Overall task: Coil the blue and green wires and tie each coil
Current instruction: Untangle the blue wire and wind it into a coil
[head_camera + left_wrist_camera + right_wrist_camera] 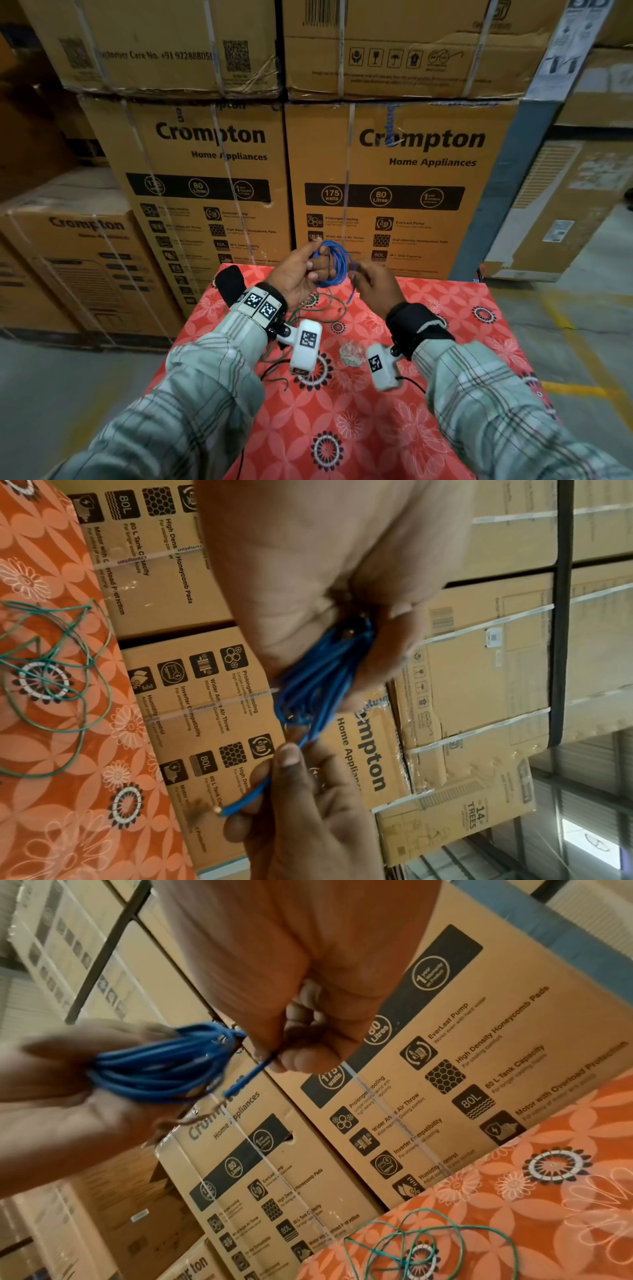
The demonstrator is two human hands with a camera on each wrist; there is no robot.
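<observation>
Item 1, blue wire (330, 263): wound into a bundle of loops and held in the air above the far edge of the counter (445, 308). One short free end (246, 799) is left outside the bundle. No tie can be made out around the loops, so the coil is judged wound but not yet tied.

Item 2, green wire (318, 305): spread loose in tangled loops on the patterned cloth of the counter, below the hands. It is not touched by either hand. Coiling and tying of this wire are judged still to be done.

Progress: roughly the first quarter of the task is judged complete; the blue tie and the whole green wire are left.

Item 3, left hand (301, 274): raised, with fingers and thumb curled round the blue bundle, so the loops are kept clamped together on one side.

Item 4, right hand (375, 284): raised just beside the left hand, fingers folded, the free blue end pinched between thumb and fingertips (294, 1061). A short tail is seen past the pinch.

Item 5, a small clear crumpled object (351, 353): lying on the counter near the wrists; its nature cannot be told.

Item 6, cardboard boxes (394, 178): stacked behind the counter.
</observation>
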